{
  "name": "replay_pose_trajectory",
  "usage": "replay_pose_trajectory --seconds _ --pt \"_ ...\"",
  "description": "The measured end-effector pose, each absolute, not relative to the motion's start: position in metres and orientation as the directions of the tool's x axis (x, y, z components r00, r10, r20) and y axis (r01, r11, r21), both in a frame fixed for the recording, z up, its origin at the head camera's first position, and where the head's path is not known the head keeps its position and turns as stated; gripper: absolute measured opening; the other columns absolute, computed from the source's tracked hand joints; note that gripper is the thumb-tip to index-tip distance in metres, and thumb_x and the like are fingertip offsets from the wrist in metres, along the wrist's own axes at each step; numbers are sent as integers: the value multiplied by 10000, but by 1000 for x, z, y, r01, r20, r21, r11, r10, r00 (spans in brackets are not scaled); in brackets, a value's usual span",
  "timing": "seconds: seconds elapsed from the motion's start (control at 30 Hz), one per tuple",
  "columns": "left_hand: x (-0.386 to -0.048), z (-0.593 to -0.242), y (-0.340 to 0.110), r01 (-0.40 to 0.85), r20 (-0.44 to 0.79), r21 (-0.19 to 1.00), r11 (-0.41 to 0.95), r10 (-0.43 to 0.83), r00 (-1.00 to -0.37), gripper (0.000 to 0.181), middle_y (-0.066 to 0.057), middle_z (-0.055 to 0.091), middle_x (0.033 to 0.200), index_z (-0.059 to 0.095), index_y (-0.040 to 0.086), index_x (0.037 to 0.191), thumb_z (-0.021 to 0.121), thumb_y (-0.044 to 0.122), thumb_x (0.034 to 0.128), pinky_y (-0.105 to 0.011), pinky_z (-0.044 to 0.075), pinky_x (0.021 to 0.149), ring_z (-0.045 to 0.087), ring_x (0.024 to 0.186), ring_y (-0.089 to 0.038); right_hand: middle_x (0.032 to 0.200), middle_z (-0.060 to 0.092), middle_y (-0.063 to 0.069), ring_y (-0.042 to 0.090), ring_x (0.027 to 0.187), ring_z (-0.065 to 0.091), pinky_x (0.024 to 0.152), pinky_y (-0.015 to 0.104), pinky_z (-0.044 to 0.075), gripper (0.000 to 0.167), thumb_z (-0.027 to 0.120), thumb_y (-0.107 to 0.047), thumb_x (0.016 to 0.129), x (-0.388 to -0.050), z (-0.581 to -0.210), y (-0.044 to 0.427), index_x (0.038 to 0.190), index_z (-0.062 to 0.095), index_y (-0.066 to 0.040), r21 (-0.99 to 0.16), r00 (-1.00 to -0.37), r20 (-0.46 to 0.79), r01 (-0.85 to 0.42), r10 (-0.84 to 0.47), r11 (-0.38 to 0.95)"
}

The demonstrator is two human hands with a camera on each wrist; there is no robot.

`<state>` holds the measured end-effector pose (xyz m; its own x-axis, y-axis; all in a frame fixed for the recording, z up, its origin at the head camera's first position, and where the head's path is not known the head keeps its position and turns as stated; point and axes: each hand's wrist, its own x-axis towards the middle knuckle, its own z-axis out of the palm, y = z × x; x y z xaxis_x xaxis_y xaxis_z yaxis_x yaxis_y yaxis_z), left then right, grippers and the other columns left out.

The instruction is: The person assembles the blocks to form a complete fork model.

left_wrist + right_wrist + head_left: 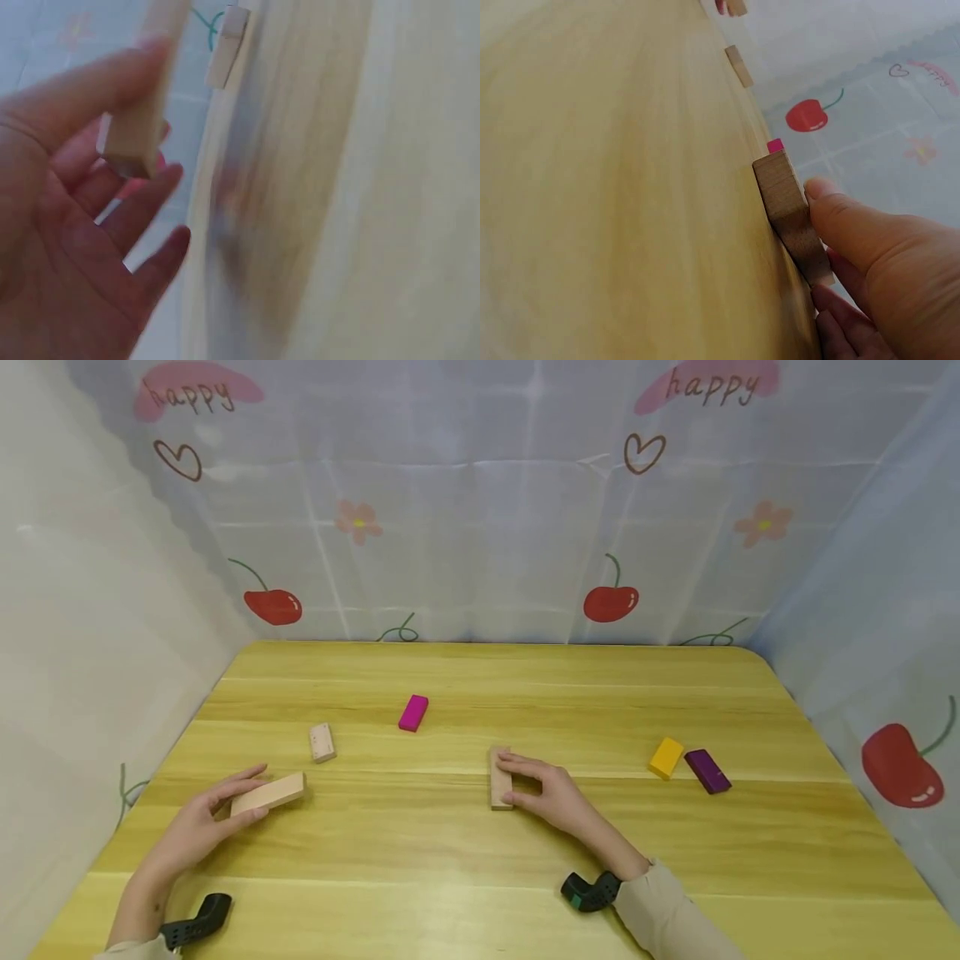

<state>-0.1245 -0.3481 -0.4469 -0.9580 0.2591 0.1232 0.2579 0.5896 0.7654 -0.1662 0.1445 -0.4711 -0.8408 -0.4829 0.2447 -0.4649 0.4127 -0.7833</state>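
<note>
On the left side of the table, my left hand (pixel 193 828) pinches a long pale wooden block (pixel 270 794) between thumb and fingers. In the left wrist view that block (pixel 142 124) is held off the tabletop. My right hand (pixel 561 797) grips another pale wooden block (pixel 499 783) near the table's middle, thumb and fingertips at its near and far ends. The right wrist view shows this block (pixel 786 196) resting on the tabletop. A short pale block (pixel 322 742) with small dots lies just beyond the left hand.
A magenta block (pixel 413 713) lies farther back, between the hands. To the right, a yellow block (pixel 666 758) and a dark purple block (pixel 707 772) lie side by side. The wooden table (pixel 450 877) is bordered by a printed curtain (pixel 465 543) at the back and sides.
</note>
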Motion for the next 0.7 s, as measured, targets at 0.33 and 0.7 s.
replay_pose_trajectory --seconds 0.33,0.7 --pt "-159 -414 -303 200 60 768 609 242 -968 449 -148 516 1304 588 73 1269 669 284 881 -423 387 911 403 1226 -340 1369 476 62 234 1268 407 1014 402 338 494 716 -159 827 -166 -473 144 1285 575 -37 -795 -844 235 -452 -482 404" --pt "-213 -411 -213 305 124 809 503 362 -924 430 -114 605 1184 647 81 1203 734 275 829 -491 400 901 530 1078 -284 1366 480 55 228 1261 415 1007 398 347 498 725 -163 819 -166 -472 144 1280 582 -43 -787 -840 248 -465 -483 406"
